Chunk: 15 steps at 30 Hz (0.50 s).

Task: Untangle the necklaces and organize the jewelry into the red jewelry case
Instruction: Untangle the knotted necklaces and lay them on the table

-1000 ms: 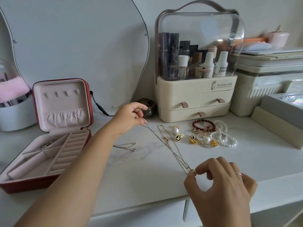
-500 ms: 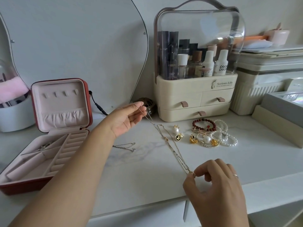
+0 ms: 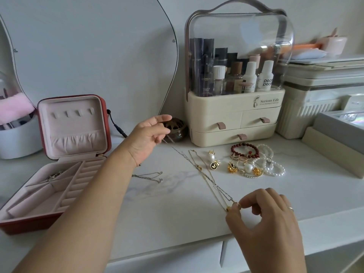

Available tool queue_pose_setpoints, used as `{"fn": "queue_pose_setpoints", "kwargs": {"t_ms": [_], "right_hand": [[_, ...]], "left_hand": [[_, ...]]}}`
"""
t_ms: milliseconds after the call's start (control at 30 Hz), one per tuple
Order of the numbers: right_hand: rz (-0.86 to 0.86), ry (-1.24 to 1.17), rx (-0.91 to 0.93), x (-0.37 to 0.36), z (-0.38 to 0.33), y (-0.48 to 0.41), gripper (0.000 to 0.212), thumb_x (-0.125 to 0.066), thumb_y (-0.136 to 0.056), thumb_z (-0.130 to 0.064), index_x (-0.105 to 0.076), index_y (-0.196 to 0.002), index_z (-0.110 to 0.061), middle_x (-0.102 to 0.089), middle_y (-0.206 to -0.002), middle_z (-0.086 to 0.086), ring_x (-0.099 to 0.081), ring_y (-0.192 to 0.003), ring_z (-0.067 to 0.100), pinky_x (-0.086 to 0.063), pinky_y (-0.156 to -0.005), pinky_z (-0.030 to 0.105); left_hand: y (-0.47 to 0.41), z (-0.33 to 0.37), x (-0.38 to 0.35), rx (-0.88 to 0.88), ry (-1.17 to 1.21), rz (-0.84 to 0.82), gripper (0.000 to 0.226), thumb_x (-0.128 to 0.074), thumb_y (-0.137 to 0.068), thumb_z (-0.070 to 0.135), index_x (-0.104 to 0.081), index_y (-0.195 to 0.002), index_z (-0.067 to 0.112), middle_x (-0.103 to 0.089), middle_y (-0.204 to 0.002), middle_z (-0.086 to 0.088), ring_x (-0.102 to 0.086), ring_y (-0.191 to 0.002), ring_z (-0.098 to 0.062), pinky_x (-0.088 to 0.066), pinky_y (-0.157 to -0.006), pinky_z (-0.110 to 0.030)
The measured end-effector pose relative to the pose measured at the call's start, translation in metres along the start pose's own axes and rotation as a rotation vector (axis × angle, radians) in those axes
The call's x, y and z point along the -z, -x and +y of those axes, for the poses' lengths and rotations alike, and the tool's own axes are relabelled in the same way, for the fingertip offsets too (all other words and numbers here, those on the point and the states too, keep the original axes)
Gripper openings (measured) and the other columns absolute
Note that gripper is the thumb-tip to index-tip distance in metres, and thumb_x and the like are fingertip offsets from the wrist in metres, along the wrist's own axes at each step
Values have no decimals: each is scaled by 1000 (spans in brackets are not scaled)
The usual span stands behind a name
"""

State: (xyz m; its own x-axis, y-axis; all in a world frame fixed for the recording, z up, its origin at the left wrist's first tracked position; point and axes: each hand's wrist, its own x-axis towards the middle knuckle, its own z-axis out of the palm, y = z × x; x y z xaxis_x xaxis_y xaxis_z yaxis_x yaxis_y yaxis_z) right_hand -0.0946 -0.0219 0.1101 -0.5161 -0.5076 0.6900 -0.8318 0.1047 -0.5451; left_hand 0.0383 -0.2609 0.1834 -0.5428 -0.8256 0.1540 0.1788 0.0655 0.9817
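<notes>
The red jewelry case [image 3: 29, 221] lies open at the left, pink-lined, with a silver piece [image 3: 53, 175] in a back compartment. Two tangled necklaces [image 3: 206, 175], one gold and one silver, stretch diagonally across the white tabletop. My right hand [image 3: 266, 219] pinches their near end at the gold pendant. My left hand [image 3: 146, 137] hovers palm-up over the far end, thumb spread away from loosely curled fingers; the silver chain's tip lies by its fingertips. A short silver chain [image 3: 149, 176] lies under my left wrist. Earrings, rings, a red bead bracelet and pearl bracelets [image 3: 254, 164] are piled to the right.
A cream cosmetics organizer [image 3: 232, 119] with a clear dome stands behind the jewelry, a small dark jar [image 3: 175, 129] beside it. A mirror leans at the back, with a black cable plug [image 3: 118, 129]. Boxes [image 3: 334, 138] crowd the right; a white tub [image 3: 17, 140] sits far left.
My left hand rose from the tabletop toward the dark jar and its fingers opened off the chain's far end. The chains have gone slack on the table. My right hand keeps its pinch.
</notes>
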Motion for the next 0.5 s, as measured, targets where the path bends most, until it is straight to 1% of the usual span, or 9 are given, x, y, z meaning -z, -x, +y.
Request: {"fn": "queue_pose_setpoints", "kwargs": {"t_ms": [67, 133, 233, 300, 333, 400, 500], "right_hand": [[0, -2, -7, 1, 0, -1, 18, -47, -65, -41, -50, -62, -24, -40, -60, -12, -44, -63, 10, -35, -57, 22], [3, -3, -15, 3, 0, -3, 18, -48, -65, -40, -51, -63, -23, -40, -61, -12, -44, -63, 11, -36, -55, 28], [16, -14, -25, 6, 0, -3, 9, -55, -65, -32, -50, -65, -24, -41, -61, -11, -45, -64, 11, -38, -56, 34], [22, -28, -37, 9, 1, -4, 8, -51, -66, -33, -49, -65, -26, -43, -61, -11, -46, -64, 12, -38, -56, 33], [21, -33, -44, 10, 2, -5, 8, -48, -66, -35, -48, -65, -26, -44, -60, -11, -45, -64, 13, -38, -56, 30], [14, -34, -55, 11, 5, -6, 6, -51, -65, -32, -48, -64, -27, -45, -60, -12, -45, -64, 11, -37, -59, 24], [-2, -42, -59, 10, 7, -7, 13, -60, -63, -22, -48, -65, -27, -46, -61, -13, -42, -70, 10, -37, -60, 23]], "left_hand": [[1, 1, 0, -86, -98, 8, 39, -60, -65, 2, -62, -103, 12, -31, -52, 10, -31, -52, -7, -32, -59, -17], [1, 2, -1, -137, -157, 22, 39, -58, -64, 0, -64, -100, 12, -28, -51, 9, -29, -53, -8, -31, -61, -18], [2, 3, -3, -192, -289, 34, 37, -51, -60, 0, -66, -93, 11, -26, -52, 5, -27, -54, -8, -31, -56, -15], [4, 4, -4, -234, -427, 36, 32, -50, -61, 3, -67, -87, 11, -28, -52, 5, -27, -53, -8, -34, -55, -13], [5, 5, -4, -248, -463, 40, 29, -51, -63, 4, -67, -85, 13, -28, -52, 4, -28, -54, -8, -34, -57, -14], [6, 7, -3, -256, -448, 39, 21, -56, -68, 8, -66, -85, 16, -32, -55, 4, -31, -58, -9, -35, -62, -15], [6, 12, -4, -249, -337, -39, 19, -61, -76, 16, -64, -94, 17, -43, -59, 11, -43, -63, -4, -38, -68, -9]]}}
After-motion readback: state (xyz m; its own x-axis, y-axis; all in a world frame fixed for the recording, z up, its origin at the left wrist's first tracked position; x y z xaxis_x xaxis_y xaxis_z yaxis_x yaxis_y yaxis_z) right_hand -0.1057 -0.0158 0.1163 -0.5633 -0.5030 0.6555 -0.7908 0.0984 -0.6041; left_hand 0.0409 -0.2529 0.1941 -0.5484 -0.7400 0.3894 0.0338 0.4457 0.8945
